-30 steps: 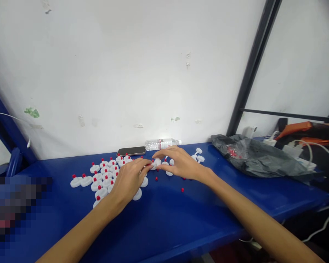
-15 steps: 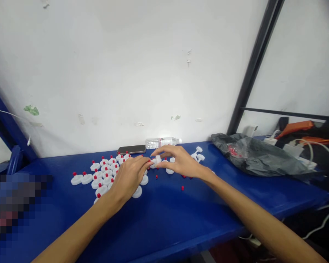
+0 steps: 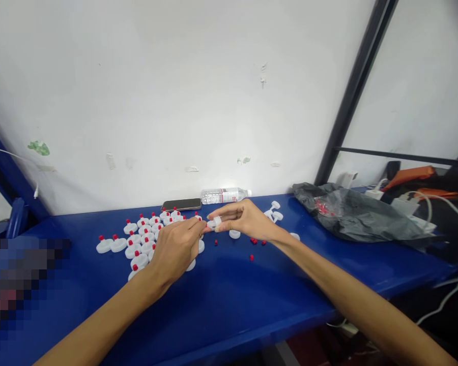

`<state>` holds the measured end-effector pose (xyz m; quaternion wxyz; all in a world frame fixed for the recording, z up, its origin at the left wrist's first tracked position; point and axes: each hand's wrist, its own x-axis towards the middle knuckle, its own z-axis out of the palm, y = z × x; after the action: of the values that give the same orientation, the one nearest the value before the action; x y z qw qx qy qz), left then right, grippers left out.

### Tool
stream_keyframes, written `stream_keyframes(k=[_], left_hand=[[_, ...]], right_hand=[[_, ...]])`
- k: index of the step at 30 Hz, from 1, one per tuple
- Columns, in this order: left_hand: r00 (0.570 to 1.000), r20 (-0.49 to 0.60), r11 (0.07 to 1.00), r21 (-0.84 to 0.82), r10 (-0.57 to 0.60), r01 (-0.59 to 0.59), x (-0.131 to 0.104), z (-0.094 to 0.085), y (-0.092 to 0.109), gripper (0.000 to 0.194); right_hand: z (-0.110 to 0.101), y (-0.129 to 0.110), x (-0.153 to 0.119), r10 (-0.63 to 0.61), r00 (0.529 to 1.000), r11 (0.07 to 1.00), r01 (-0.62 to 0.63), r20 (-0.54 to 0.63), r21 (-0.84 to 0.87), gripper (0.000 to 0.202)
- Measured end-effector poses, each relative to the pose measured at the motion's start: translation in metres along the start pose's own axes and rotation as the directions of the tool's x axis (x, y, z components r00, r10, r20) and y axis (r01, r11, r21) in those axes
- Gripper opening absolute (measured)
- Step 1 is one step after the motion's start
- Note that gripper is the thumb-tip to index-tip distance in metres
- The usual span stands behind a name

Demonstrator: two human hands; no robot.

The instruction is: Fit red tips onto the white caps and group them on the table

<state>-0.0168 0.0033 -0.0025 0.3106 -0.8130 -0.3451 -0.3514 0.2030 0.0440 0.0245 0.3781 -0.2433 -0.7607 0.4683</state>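
Note:
Between thumb and fingers, my right hand (image 3: pixel 244 219) grips a white plastic nozzle cap (image 3: pixel 216 221), its spout pointing left. My left hand (image 3: pixel 178 240) pinches a small red tip cap (image 3: pixel 205 225) at the end of that spout; the fingers partly hide it. Left of and behind my left hand stand many white nozzle caps (image 3: pixel 133 249) with red tips, grouped close together. Loose red tip caps (image 3: pixel 252 257) lie below and beside my right hand. A few white nozzle caps without red tips (image 3: pixel 275 205) rest beyond my right wrist.
A phone (image 3: pixel 181 204) and a clear bottle lying on its side (image 3: pixel 225 195) are along the wall at the back of the blue table (image 3: pixel 229 315). To the right is a dark plastic bag (image 3: pixel 351 216) with red pieces on it, beside cables and chargers.
Both hands stay together at the nozzle cap, which has tilted slightly in my fingers. The whole view has shifted a little.

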Motion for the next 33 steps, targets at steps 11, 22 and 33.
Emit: stream_keyframes(k=[11, 22, 33], left_hand=[[0.996, -0.085, 0.998, 0.059, 0.034, -0.029, 0.001, -0.002, 0.0, 0.032], [0.915, -0.011, 0.793, -0.502, -0.403, 0.344, 0.017, -0.01, 0.02, 0.013], [0.946, 0.31, 0.93, -0.31, -0.095, 0.195, 0.013, -0.007, 0.02, 0.027]], right_hand=[[0.002, 0.005, 0.002, 0.028, 0.999, 0.991, -0.031, 0.025, 0.128, 0.032], [-0.025, -0.019, 0.001, -0.14, 0.99, 0.966, 0.132, -0.019, -0.222, 0.031], [-0.04, 0.013, 0.005, -0.207, 0.958, 0.506, -0.069, -0.198, -0.86, 0.023]])
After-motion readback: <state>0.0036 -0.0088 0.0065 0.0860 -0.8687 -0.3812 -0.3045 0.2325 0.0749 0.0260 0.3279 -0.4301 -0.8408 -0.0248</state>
